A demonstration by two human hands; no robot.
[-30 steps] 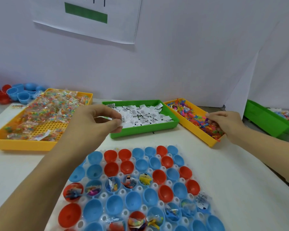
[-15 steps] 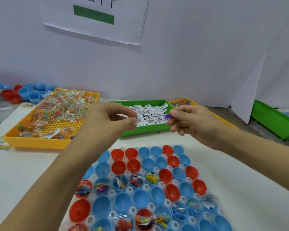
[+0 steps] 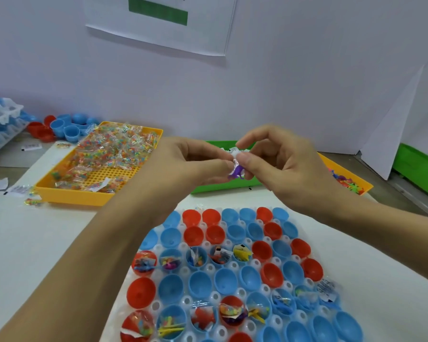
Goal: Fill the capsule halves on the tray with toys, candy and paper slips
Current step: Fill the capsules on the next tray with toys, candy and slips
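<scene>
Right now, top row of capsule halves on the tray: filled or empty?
Empty. The top-row capsule halves show bare red and blue insides; the tray has filled ones lower down.

No text here is clear enough to read

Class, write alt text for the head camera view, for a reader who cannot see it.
Two hands, left hand and right hand, meet above a tray of red and blue capsule halves, pinching a purple toy and a paper slip between them. Bins of candy, slips and toys stand behind.
</scene>
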